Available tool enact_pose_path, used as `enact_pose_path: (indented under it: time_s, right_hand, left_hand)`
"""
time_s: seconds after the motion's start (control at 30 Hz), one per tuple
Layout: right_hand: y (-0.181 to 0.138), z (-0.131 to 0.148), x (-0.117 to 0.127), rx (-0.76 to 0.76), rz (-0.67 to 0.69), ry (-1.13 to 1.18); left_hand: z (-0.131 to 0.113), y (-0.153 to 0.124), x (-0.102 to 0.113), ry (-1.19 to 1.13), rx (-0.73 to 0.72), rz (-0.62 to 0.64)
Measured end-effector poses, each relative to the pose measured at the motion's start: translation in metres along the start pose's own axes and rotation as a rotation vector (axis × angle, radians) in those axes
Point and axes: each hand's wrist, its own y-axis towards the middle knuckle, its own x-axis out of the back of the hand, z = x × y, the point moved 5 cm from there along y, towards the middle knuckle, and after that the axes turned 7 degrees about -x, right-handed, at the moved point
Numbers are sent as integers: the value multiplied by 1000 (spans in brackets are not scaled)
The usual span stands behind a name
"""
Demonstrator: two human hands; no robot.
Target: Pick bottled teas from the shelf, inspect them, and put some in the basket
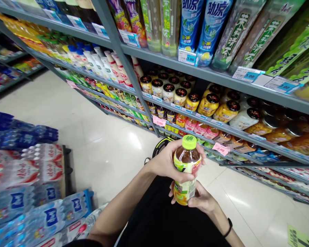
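Note:
I hold a drink bottle in front of my body with both hands. It has a bright green cap, dark brown liquid at the neck and a yellow-green label with fruit pictures. My left hand is wrapped round the upper part, its thumb across the label and fingertips showing on the far side. Lower down, my right hand grips the bottle near its base, fingers partly hidden behind it. The bottle stands tilted slightly, cap on. A dark wristband is on my right wrist.
A grey shelf unit with drinks and jarred fruit runs along the far side and right. On the floor, a black basket with a green rim is partly behind my left hand. Packs of bottled water are stacked at left.

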Motion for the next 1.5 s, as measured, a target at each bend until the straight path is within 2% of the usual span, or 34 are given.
enact_pose_path:
  time_s: [0.2, 0.5, 0.8, 0.87, 0.97, 1.1, 1.2, 1.27, 1.33, 1.43, 1.5]
  right_hand:
    - [-4, 0, -1, -21, 15, 10]
    - [-4, 3, -3, -43, -61, -19]
    - [-5, 3, -5, -37, -31, -22]
    - [-8, 3, -7, -6, -36, -30]
    - [-15, 6, -12, 76, -76, -15]
    - [-23, 12, -8, 302, -213, -29]
    - [-30, 11, 3, 395, -416, -259]
    - [-36, 12, 9, 467, -572, -498]
    - [-43, 19, 11, 620, -672, -786]
    - [-55, 31, 4, 950, -686, -1271]
    - [-60, 33, 0, 1074, -643, -1553]
  left_hand:
    - [2, 2, -1, 1, 13, -23]
    - [10, 3, 4, -57, 40, -45]
    - [12, 2, 7, -79, 50, -48]
    - [12, 2, 11, -60, 39, -59]
    - [9, 2, 25, 40, -69, -128]
    - [11, 2, 46, 19, -156, -327]
    - [17, 4, 56, -75, -147, -465]
    - [18, 9, 58, -122, -148, -485]
    - [17, 14, 60, -145, -145, -478]
    - [15, 21, 61, -155, -126, -442]
    - [14, 24, 61, -157, -120, -414]
